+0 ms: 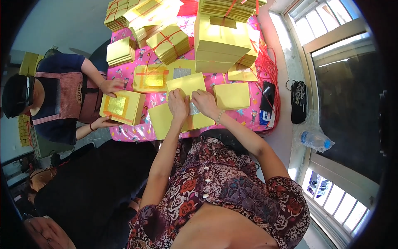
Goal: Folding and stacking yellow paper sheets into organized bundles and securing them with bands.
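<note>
My left hand (178, 104) and my right hand (204, 102) are close together over the pink table cover. Between them they grip the near part of a plain yellow paper sheet (186, 83), fingers curled onto it. Beneath my wrists lie more yellow sheets (162, 121), one with a silver foil patch (193, 109) partly hidden by my hands. To the right of my right hand sits a plain yellow paper stack (232, 96). Beyond my left hand, yellow sheets bear a gold foil square (153, 79) and a silver square (181, 73).
At left a co-worker's hands (111, 87) hold a gold-patched paper stack (120, 108). Tied bundles (169, 43) and a tall yellow stack (222, 41) stand at the back. Red straps (271, 70), a black phone (268, 96) and a plastic bottle (316, 140) are at right.
</note>
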`<state>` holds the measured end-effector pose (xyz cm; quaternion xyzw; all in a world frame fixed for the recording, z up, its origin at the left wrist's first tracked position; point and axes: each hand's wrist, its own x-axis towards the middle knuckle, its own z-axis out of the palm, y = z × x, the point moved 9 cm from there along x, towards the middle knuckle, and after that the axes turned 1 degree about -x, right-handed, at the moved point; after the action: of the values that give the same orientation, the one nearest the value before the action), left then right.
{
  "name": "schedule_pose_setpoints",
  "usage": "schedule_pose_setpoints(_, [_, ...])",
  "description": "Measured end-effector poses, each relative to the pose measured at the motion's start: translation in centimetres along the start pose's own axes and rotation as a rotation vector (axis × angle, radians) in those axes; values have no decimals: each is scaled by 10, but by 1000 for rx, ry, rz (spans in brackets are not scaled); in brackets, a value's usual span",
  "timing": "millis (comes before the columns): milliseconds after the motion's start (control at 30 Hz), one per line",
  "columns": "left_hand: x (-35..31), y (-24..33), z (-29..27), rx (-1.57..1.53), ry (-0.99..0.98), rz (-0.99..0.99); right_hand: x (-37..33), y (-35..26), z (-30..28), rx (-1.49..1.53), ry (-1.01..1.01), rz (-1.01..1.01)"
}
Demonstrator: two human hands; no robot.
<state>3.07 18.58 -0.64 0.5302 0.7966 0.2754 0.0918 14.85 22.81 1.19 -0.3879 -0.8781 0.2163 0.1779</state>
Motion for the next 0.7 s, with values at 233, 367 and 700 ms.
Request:
schedule_pose_setpoints(233, [0,2,1,-52,27,16,-3,17,13,87,12,50])
schedule_pose_setpoints(367, [-3,-1,-3,-61,70,39,-1,10,14,7,44,26])
schedule_pose_setpoints(700, [-17,-38,-12,-318,61,-71,-1,14,18,51,39,162])
